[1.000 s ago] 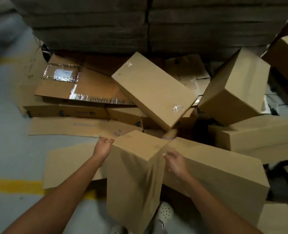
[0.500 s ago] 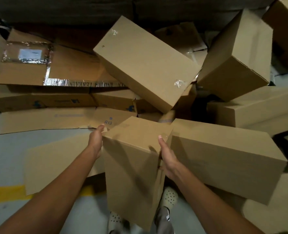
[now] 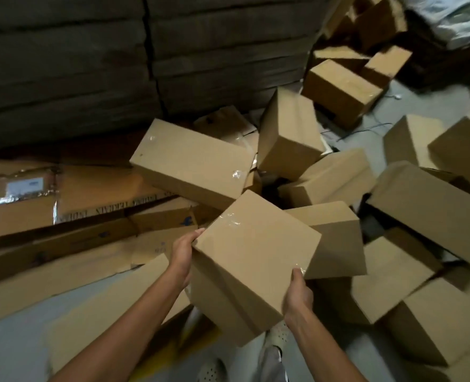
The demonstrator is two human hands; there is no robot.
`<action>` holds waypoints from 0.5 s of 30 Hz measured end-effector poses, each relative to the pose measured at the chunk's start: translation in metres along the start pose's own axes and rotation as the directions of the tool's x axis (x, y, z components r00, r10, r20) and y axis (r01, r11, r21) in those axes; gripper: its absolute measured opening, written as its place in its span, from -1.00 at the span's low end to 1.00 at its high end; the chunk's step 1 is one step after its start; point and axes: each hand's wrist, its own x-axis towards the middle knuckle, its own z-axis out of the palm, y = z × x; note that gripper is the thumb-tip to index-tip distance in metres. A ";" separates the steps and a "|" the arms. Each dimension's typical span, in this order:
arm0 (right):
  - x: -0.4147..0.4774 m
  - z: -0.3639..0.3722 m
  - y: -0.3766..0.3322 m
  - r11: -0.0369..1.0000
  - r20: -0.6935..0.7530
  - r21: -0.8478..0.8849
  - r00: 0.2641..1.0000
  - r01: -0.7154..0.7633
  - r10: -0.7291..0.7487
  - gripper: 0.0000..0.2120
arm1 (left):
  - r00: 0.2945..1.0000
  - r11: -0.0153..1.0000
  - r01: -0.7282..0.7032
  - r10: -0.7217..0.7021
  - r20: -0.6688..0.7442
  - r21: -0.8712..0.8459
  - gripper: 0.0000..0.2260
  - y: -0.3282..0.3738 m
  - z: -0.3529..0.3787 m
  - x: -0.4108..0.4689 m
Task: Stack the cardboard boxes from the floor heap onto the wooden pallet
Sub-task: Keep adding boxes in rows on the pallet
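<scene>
I hold a brown cardboard box (image 3: 253,255) tilted in the air above my feet, its taped top turned towards me. My left hand (image 3: 183,255) presses against its left side, fingers along the upper left corner. My right hand (image 3: 297,293) grips its lower right corner, thumb on the top face. Around and behind the box lies the floor heap: a long box (image 3: 192,161), an upended box (image 3: 289,133) and several more boxes (image 3: 432,199) to the right. No wooden pallet is in view.
Flattened cardboard sheets (image 3: 71,252) cover the floor at left, one with silver tape (image 3: 16,186). A dark wall of stacked flat cardboard (image 3: 90,64) rises behind. Grey floor and a yellow line (image 3: 159,362) lie near my feet. A loose cable (image 3: 366,128) trails at right.
The box has come up off the heap and turned, its top now facing me. My right hand slid down to its lower right corner. My view swung right and upwards.
</scene>
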 end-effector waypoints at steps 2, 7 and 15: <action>-0.024 -0.019 -0.013 0.998 -0.069 0.049 0.997 0.048 -0.045 -0.51 | 0.995 0.997 -0.069 0.068 0.067 0.024 -0.78 0.024 0.018 -0.024; -0.069 -0.084 -0.062 0.963 -0.154 0.165 0.970 0.212 -0.187 -0.19 | 0.936 0.949 -0.314 0.307 0.170 0.015 -0.77 0.074 0.077 -0.088; -0.149 -0.226 -0.131 0.790 -0.115 0.403 0.882 0.463 -0.458 -0.16 | 0.698 0.770 -0.628 0.622 0.355 -0.113 -0.65 0.136 0.164 -0.216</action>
